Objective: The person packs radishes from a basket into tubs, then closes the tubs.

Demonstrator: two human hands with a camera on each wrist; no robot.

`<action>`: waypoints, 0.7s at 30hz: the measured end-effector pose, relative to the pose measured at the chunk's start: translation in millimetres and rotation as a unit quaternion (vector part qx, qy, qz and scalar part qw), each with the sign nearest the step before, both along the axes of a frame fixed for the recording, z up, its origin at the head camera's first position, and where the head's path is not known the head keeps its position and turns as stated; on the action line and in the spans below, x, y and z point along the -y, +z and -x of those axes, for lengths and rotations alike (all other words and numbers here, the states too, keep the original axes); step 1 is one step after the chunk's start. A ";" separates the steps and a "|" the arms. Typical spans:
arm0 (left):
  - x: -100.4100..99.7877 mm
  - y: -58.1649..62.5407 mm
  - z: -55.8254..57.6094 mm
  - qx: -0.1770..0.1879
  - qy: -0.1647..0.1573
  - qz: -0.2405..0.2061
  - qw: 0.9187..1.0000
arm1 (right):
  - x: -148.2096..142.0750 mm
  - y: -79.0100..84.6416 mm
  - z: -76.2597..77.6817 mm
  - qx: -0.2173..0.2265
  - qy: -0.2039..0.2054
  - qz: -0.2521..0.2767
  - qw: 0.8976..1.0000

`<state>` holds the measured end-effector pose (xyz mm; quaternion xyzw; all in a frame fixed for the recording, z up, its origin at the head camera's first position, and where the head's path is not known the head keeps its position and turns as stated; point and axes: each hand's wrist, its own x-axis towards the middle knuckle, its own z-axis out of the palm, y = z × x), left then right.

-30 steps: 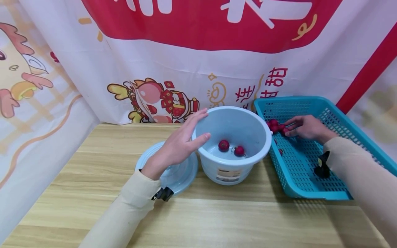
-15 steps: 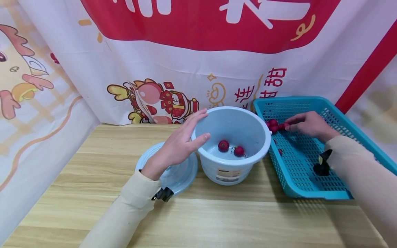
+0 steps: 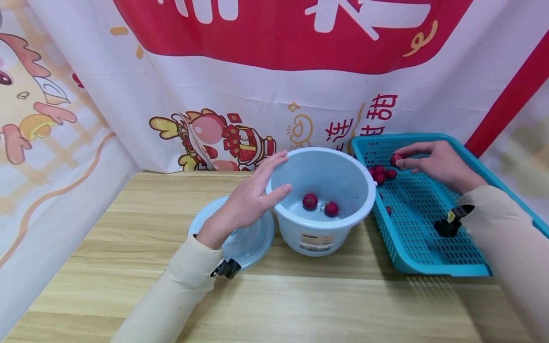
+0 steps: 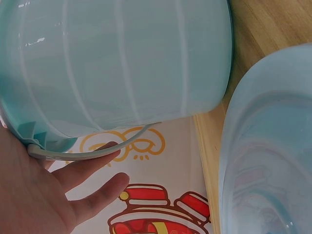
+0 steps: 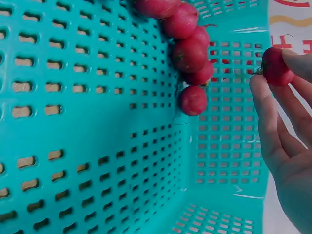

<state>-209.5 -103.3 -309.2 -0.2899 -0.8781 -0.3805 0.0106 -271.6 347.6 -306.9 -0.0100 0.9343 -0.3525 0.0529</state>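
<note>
In the head view, the white cloth [image 3: 257, 90] behind the bench [image 3: 296, 305] bears red Chinese characters right of centre: 甜 [image 3: 381, 106] reads clearly, and 连 [image 3: 338, 130] stands to its lower left. Beneath each, another red character shows only in part. At the top, large white characters [image 3: 323, 16] on a red panel [image 3: 266, 45] are cut off and unreadable. The label [image 3: 316, 242] on the blue bucket [image 3: 319, 174], near centre, is too small to read.

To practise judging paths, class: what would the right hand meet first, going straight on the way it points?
With the pinched radish leading, the right hand would probably meet the teal basket at its wall beside the bucket; the hand's height is unclear, so it might clear that rim.
</note>
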 end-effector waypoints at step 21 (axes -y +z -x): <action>0.0 0.9 -0.4 0.002 0.004 0.001 1.000 | 26.1 19.6 -20.8 -0.123 -0.017 0.043 0.991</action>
